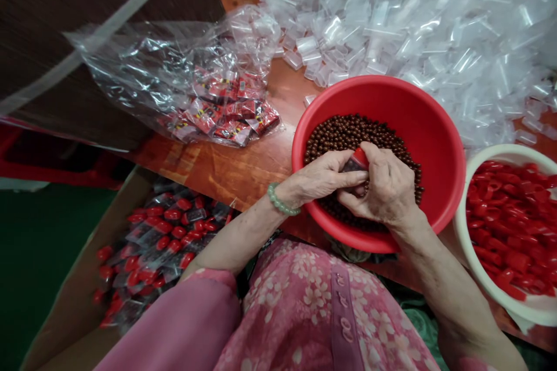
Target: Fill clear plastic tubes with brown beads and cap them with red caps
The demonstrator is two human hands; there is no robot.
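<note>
Over a red basin of small round brown balls, both hands meet on a small clear container with a red cap. Dark contents show through its clear wall. My left hand, with a green bead bracelet at the wrist, has its fingers closed along the container. Curled around the capped end is my right hand, its thumb and fingers closed on it. The fingers hide part of the container, so I cannot tell whether the cap is fully seated.
Loose clear plastic containers are heaped at the back. A white tub of red caps stands right. At left lie a plastic bag with red printed packets and, lower, a cardboard box of filled red-capped containers.
</note>
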